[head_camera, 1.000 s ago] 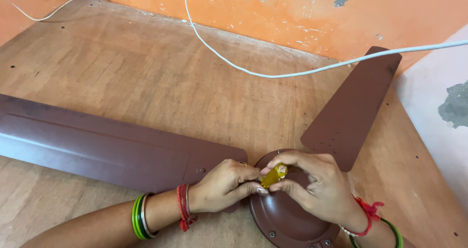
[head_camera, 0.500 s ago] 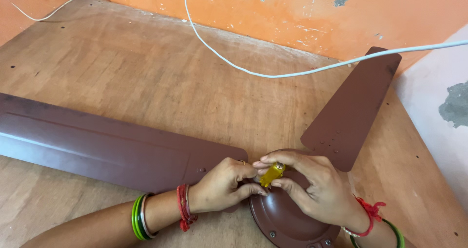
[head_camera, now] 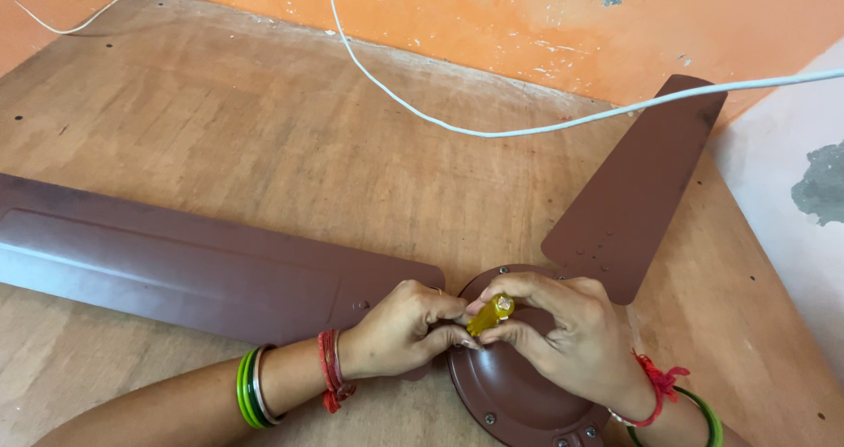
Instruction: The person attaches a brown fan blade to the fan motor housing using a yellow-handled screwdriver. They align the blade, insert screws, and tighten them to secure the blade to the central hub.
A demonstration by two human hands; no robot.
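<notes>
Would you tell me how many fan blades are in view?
2: a long blade lying left of the motor housing, another blade angled up right. More may lie out of frame.

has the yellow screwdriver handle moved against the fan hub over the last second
Yes, slightly. The yellow handle has tipped lower and left toward the left hand, judged against the brown hub.

Wooden board (head_camera: 264,139) under brown fan blades (head_camera: 176,267), motor housing (head_camera: 514,394), white cable (head_camera: 492,132).

Both hands pinching yellow screwdriver handle (head_camera: 490,314) over brown fan motor hub (head_camera: 514,390), left hand (head_camera: 400,331), right hand (head_camera: 567,337), two blades on wooden bench (head_camera: 264,139)
</notes>
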